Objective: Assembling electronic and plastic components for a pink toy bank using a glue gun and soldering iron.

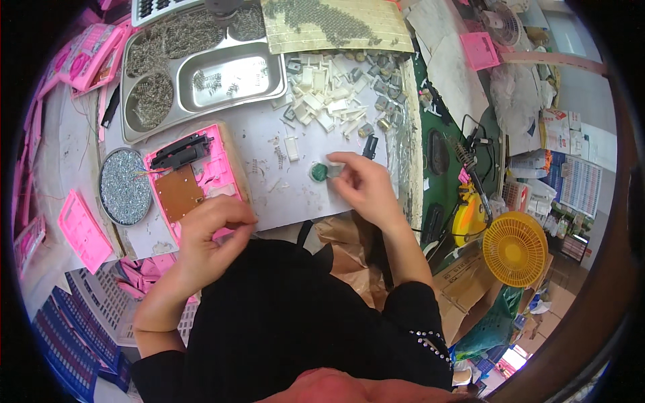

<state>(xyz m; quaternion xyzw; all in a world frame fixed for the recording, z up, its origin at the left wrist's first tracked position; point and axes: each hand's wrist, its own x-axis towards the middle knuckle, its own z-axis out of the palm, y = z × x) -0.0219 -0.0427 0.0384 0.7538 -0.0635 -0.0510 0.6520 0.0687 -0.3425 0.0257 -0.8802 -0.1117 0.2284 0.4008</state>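
Note:
A pink plastic casing [225, 151] lies face up on the worktable, fitted with a black mechanism [181, 153], a brown circuit board [178, 193] and thin wires. Over its near right corner is my left hand [218, 232], fingers curled toward the thumb; whatever they may hold is hidden. My right hand [366, 188] has its thumb and index finger around a small grey piece [334, 170]. Just left of those fingertips sits a small round dish [318, 172] with something green in it. A white plastic part [291, 148] and loose springs [279, 158] lie nearby.
A metal compartment tray [180, 74] with springs stands at the back left. A round bowl of small metal pieces [125, 187] is left of the casing. White plastic parts [316, 101] are heaped behind the dish. A yellow fan [515, 249] stands at right.

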